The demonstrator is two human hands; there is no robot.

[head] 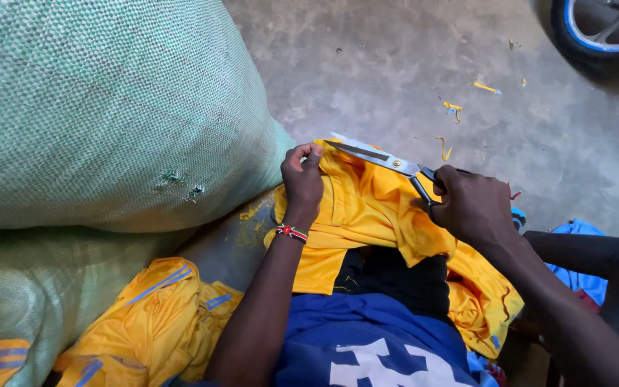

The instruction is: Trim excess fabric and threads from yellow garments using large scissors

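Left hand [302, 175] pinching yellow cloth [367, 204] edge; right hand [471, 204] gripping scissors [385, 161], blades open at cloth. Green sacks [94, 107] alongside, stuffed full, contents hidden.

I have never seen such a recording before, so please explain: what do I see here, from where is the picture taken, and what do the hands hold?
The picture comes from a camera worn on a person's head, looking down at their own two bare hands. The left hand pinches an edge of a yellow fabric garment lying on the lap. The right hand holds large metal scissors, blades at that edge. Beside them lies a big green woven sack. Small yellow scraps lie on the grey concrete floor.
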